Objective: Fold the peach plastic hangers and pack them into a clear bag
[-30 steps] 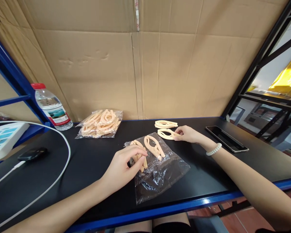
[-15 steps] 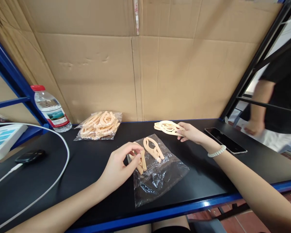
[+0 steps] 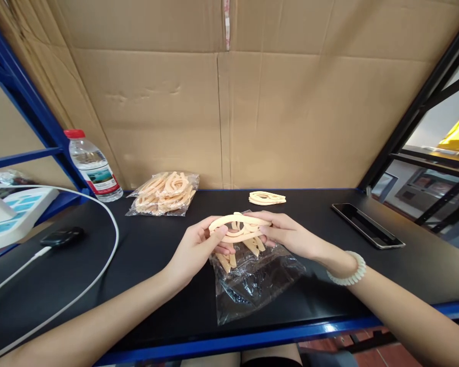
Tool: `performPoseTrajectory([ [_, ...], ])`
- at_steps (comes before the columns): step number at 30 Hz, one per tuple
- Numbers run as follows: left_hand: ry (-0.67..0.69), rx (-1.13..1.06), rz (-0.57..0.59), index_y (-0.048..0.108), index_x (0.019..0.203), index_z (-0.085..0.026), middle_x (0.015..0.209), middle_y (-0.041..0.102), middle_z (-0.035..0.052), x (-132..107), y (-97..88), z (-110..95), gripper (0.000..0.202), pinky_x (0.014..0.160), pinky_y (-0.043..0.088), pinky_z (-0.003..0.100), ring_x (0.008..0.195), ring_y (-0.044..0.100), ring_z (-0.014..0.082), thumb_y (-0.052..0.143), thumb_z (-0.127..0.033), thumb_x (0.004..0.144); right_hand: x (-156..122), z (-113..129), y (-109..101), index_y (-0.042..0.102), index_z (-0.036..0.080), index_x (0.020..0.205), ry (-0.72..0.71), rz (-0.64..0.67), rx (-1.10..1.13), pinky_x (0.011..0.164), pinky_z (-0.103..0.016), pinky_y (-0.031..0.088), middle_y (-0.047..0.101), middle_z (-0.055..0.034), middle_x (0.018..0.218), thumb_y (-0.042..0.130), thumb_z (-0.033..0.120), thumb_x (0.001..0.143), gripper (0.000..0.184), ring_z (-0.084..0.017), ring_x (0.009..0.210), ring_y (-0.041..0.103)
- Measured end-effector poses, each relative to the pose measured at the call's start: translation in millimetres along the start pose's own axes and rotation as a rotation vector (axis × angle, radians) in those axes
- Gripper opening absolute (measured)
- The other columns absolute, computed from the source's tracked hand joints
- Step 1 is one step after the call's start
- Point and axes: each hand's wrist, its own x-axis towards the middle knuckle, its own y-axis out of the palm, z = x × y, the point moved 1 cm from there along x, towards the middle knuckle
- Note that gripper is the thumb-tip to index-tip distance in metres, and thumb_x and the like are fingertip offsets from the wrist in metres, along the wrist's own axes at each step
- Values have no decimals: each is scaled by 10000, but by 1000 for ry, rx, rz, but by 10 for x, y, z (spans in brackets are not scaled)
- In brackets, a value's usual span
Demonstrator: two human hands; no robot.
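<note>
My left hand [image 3: 193, 251] and my right hand [image 3: 290, 235] both grip one peach plastic clip [image 3: 237, 228], held level just above a clear plastic bag [image 3: 256, 278] on the black table [image 3: 137, 265]. More peach clips [image 3: 229, 260] lie in the bag's mouth under my fingers. A small stack of the same clips [image 3: 266, 198] rests farther back. A white bracelet [image 3: 348, 272] circles my right wrist.
A full bag of peach clips [image 3: 164, 192] and a water bottle [image 3: 94, 165] stand at the back left. A white cable [image 3: 99, 265], a black device [image 3: 62, 236] and a white box [image 3: 15, 214] lie left. A phone [image 3: 367, 232] lies right. Cardboard [image 3: 229, 102] walls the back.
My right hand left the far stack and came back to the bag. Both hands now hold one clip together above the bag. A person seen at the right half a second ago has gone.
</note>
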Motion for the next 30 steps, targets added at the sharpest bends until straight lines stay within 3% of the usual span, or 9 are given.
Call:
performPoseTrajectory([
  [4, 23, -11, -39, 628, 1123, -146, 955, 719, 63, -11, -22, 8, 380, 665, 594, 242, 668, 706, 144, 672, -389, 834, -8, 36, -7, 627, 143, 1213, 30, -39, 120, 555, -246, 415, 576, -11, 750, 517, 386, 911, 403, -94, 607, 480],
  [9, 22, -58, -36, 640, 1104, -146, 925, 721, 54, -30, -28, 8, 352, 658, 599, 234, 663, 705, 140, 685, -362, 829, -40, 87, -73, 733, 133, 1000, 67, -134, -3, 528, -232, 451, 680, -44, 736, 657, 366, 818, 305, -121, 649, 593],
  [14, 14, -80, -24, 637, 1089, -145, 886, 724, 53, -41, -20, 22, 343, 636, 594, 235, 645, 706, 142, 684, -365, 830, -119, 105, -79, 681, 176, 1146, 55, -215, -128, 463, -206, 444, 722, -36, 764, 699, 300, 787, 381, -106, 578, 609],
  [17, -2, -83, -13, 609, 1114, -140, 837, 722, 51, -49, -18, 13, 366, 648, 588, 239, 650, 701, 140, 676, -367, 834, -206, 116, -33, 670, 170, 1127, 69, -242, -121, 486, -222, 496, 731, -40, 771, 697, 299, 790, 362, -109, 550, 626],
  [21, 16, -39, -33, 536, 1191, -156, 1000, 693, 76, -59, -34, -13, 429, 729, 582, 292, 784, 696, 160, 660, -355, 831, -403, 107, -1, 652, 142, 1062, 117, -294, -28, 489, -219, 514, 745, -92, 833, 702, 348, 791, 344, -167, 659, 696],
  [23, 89, 92, -85, 511, 1177, -176, 1029, 661, 65, -78, -45, -21, 412, 692, 574, 307, 801, 673, 164, 652, -325, 820, -542, 86, -24, 620, 147, 1033, 159, -350, 41, 483, -199, 506, 745, -88, 792, 725, 360, 776, 350, -156, 637, 691],
  [25, 225, 335, -115, 524, 1101, -189, 940, 639, 34, -119, -37, -25, 312, 663, 547, 313, 783, 635, 164, 627, -270, 817, -702, 60, -58, 583, 159, 966, 207, -397, 101, 472, -174, 488, 732, -65, 710, 745, 370, 763, 335, -132, 592, 668],
  [30, 621, 971, 38, 583, 924, -185, 780, 592, 7, -298, 130, 2, 219, 696, 453, 355, 764, 547, 193, 690, -279, 758, -1116, 10, -60, 518, 179, 834, 342, -422, 144, 464, -157, 472, 710, -42, 647, 757, 413, 750, 345, -98, 526, 623],
])
